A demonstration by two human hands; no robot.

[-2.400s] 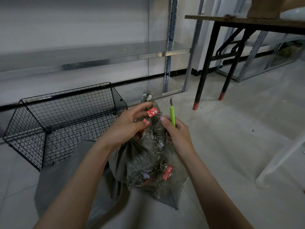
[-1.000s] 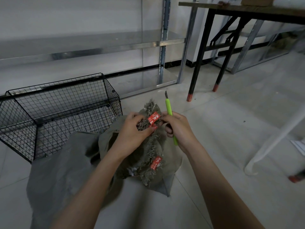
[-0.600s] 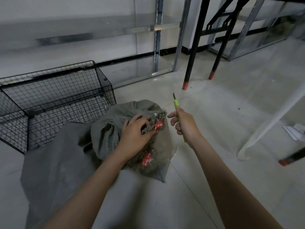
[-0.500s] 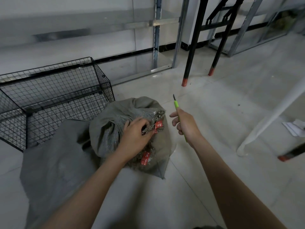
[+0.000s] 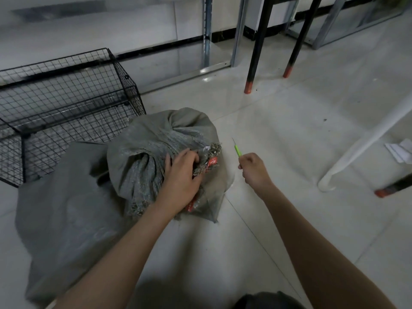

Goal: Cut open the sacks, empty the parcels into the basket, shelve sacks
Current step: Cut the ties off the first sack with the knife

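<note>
A full grey-green woven sack [image 5: 156, 141] lies on the floor in the middle of the view, its frayed mouth carrying red tags [image 5: 213, 162]. My left hand [image 5: 180, 177] grips the bunched fabric at that mouth. To the right of the sack, my right hand [image 5: 253, 169] holds a green craft knife [image 5: 237, 150] with its blade pointing up and away, clear of the sack. A black wire basket [image 5: 66, 101] stands empty to the left. A flat grey sack [image 5: 64, 210] lies under and left of the full one.
Metal shelving [image 5: 207, 32] runs along the back wall behind the basket. Black table legs with red feet [image 5: 248, 86] stand at the back right. A white slanted leg [image 5: 356, 146] and some paper [image 5: 399, 150] are at the right. Pale floor tiles surround the sack.
The sack has been lowered from upright to lying on the floor. My right hand with the knife has moved off the sack's mouth to the right; my left hand keeps its grip.
</note>
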